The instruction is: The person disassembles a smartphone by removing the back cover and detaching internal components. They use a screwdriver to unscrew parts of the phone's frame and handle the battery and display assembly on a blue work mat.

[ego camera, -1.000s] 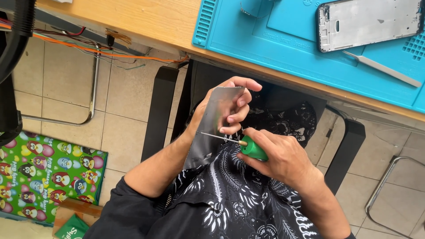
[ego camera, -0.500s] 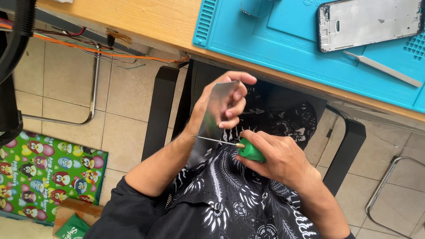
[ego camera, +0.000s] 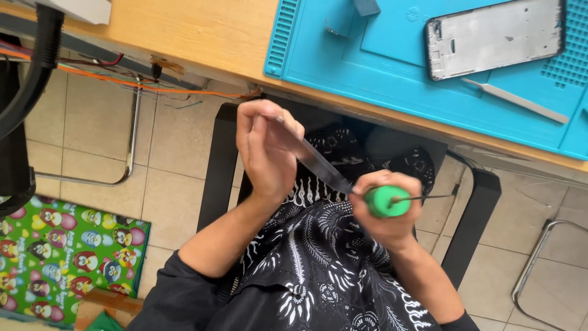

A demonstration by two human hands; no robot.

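At far left, a patterned green mat [ego camera: 67, 257] lies on the tiled floor. The left hand [ego camera: 266, 150] is raised over the lap, fingers closed on the upper end of a thin grey panel [ego camera: 318, 162], now seen edge-on (a second ago its flat face was turned to the camera). The right hand [ego camera: 389, 211] is clamped around a green-handled screwdriver [ego camera: 392, 201], whose shaft now points right, away from the panel; it appears withdrawn from the work. A phone frame [ego camera: 493, 37] rests on the blue work mat [ego camera: 380, 73].
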